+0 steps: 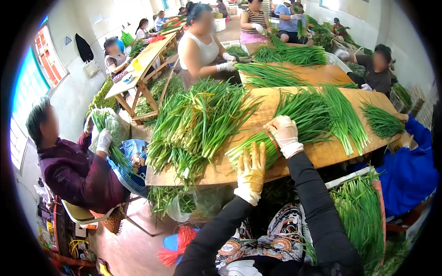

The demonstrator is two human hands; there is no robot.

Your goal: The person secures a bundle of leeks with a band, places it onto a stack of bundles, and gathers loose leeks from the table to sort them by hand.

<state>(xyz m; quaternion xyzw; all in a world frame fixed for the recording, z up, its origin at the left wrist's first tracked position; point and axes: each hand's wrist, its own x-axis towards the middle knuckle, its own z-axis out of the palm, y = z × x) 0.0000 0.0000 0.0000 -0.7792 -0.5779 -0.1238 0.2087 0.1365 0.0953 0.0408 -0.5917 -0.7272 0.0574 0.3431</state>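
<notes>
A bundle of garlic chives lies on the wooden table in front of me, stem ends to the left and green leaves to the right. A red tie runs round it. My right hand, in a pale glove, is closed over the bundle at the tie; the fingertips are partly hidden. Against the stem ends rests my left hand in a yellowed glove, palm side to the bundle and fingers stretched out. To the left is a large heap of loose chives. More chives lie at the right.
The wooden table ends just before my lap. A crate of chives stands at my right. Red strands hang at lower left. A seated person holds chives at left; a blue sleeve reaches in at right. Other people work behind.
</notes>
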